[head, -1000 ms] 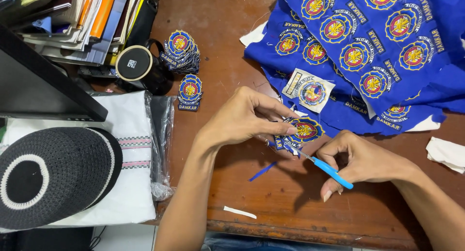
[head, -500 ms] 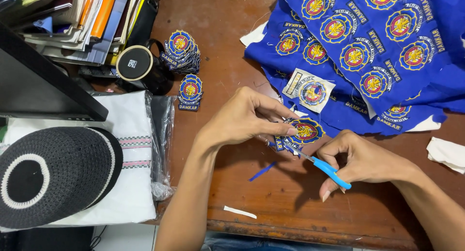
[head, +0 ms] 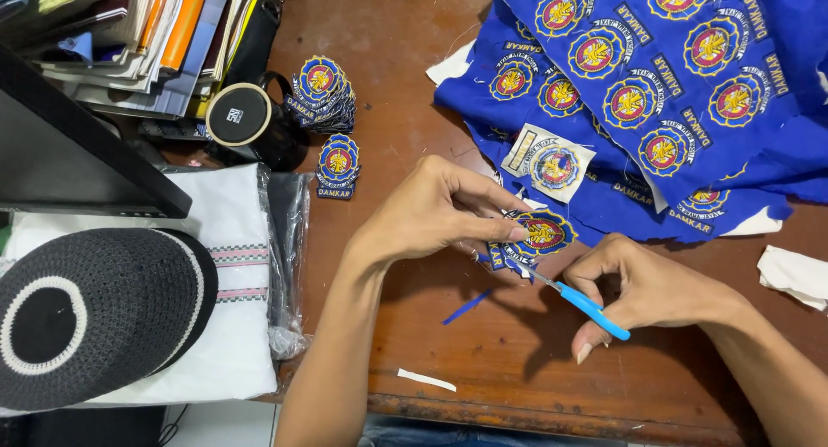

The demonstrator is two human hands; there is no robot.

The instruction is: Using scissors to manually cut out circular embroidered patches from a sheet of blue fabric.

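While the left hand (head: 431,214) pinches a round embroidered patch (head: 539,233) by its edge just above the worktop (head: 483,361), the right hand (head: 642,287) grips small blue-handled scissors (head: 580,299), blades at the patch's lower rim. Light, thin and floppy, the patch probably handles best pinched close to the cut. Blue patch cloth (head: 690,93) lies just beyond; cut patches (head: 323,97) are stacked well to the left.

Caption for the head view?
Left hand holds a badge while right hand trims it with scissors.
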